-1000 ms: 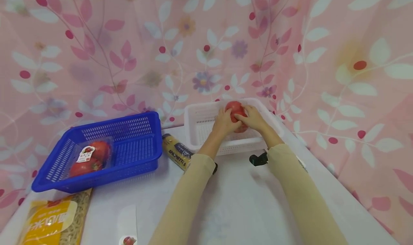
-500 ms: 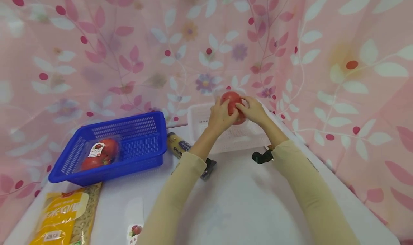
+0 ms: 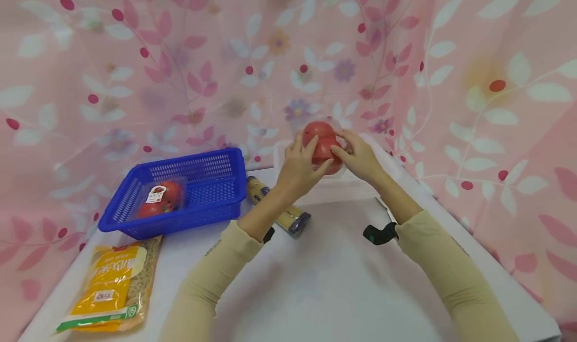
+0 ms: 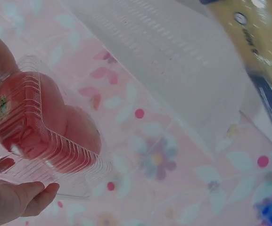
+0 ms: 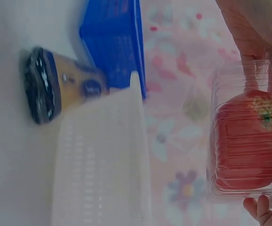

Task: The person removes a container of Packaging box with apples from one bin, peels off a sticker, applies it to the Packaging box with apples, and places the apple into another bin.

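Observation:
Both hands hold a clear plastic box of red tomatoes (image 3: pixel 319 144) above the white basket (image 3: pixel 347 194). My left hand (image 3: pixel 297 167) grips its left side, fingers spread over the front. On the right side, my right hand (image 3: pixel 360 156) grips it with thumb and fingers. In the left wrist view the ridged clear box (image 4: pixel 77 136) shows two tomatoes pressed together. Seen from the right wrist, the box (image 5: pixel 249 146) is apart from the white basket's wall (image 5: pixel 103 165). The fingers partly cover the box.
Left of the white basket stands a blue basket (image 3: pixel 216 212) holding another tomato box (image 3: pixel 162 198). A spaghetti pack (image 3: pixel 293 218) lies between the baskets, partly behind the left forearm. A yellow bag of pasta (image 3: pixel 112 287) lies at the front left. A floral curtain (image 3: pixel 270 71) hangs behind.
Both hands have lifted the tomato box up out of the white basket and slightly left. The head view has turned left, showing more of the yellow bag.

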Tool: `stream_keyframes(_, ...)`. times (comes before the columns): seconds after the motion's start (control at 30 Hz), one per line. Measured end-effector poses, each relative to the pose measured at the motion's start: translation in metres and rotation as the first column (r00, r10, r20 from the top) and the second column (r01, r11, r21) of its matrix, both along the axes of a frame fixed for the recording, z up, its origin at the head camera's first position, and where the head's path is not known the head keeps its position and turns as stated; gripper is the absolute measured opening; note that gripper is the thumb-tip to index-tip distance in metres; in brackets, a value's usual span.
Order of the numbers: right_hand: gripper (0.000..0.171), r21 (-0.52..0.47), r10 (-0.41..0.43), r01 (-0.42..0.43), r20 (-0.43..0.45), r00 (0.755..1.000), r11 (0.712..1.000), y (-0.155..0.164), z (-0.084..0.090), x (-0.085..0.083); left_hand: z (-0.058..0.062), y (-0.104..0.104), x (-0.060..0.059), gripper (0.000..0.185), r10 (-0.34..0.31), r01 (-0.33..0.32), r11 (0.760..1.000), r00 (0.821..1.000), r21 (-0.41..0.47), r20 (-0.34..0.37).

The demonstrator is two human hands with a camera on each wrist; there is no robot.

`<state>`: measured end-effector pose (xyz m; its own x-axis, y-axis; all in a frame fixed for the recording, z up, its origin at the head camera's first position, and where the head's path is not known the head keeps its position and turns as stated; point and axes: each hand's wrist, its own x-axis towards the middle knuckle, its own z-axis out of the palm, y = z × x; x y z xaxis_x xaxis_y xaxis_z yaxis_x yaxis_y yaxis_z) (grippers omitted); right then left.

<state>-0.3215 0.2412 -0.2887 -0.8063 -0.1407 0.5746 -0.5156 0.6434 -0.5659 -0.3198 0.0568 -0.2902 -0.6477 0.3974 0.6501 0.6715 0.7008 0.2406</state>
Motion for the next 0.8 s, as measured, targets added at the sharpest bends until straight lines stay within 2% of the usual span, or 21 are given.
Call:
stream_keyframes(0.13, 0.055, 0.02, 0.046, -0.046, -0.008, 0.999, 0.999, -0.009, 0.005, 0.022, 0.0, -0.02, 0.022, 0.07, -0.024, 0.022, 0.999, 0.999, -0.033, -0.037)
stream_keyframes(0.33, 0.058, 0.075, 0.11, -0.108, -0.027, 0.994, 0.991, -0.025, 0.003, 0.055, -0.008, -0.048, 0.056, 0.072, -0.049, 0.045, 0.998, 0.995, -0.047, -0.087)
stream_keyframes(0.43, 0.06, 0.104, 0.133, -0.128, -0.035, 0.991, 0.986, -0.033, 0.0, 0.07, -0.016, -0.061, 0.072, 0.077, -0.066, 0.057, 0.996, 0.991, -0.075, -0.118)
stream_keyframes(0.6, 0.064, 0.126, 0.176, -0.174, -0.001, 0.984, 0.977, -0.045, -0.013, 0.094, -0.034, -0.08, 0.097, 0.08, -0.086, 0.073, 0.993, 0.986, -0.096, -0.141)
stream_keyframes(0.8, 0.066, 0.114, 0.199, -0.207, 0.071, 0.977, 0.972, -0.06, -0.034, 0.125, -0.054, -0.101, 0.13, 0.077, -0.11, 0.102, 0.99, 0.99, -0.096, -0.084)
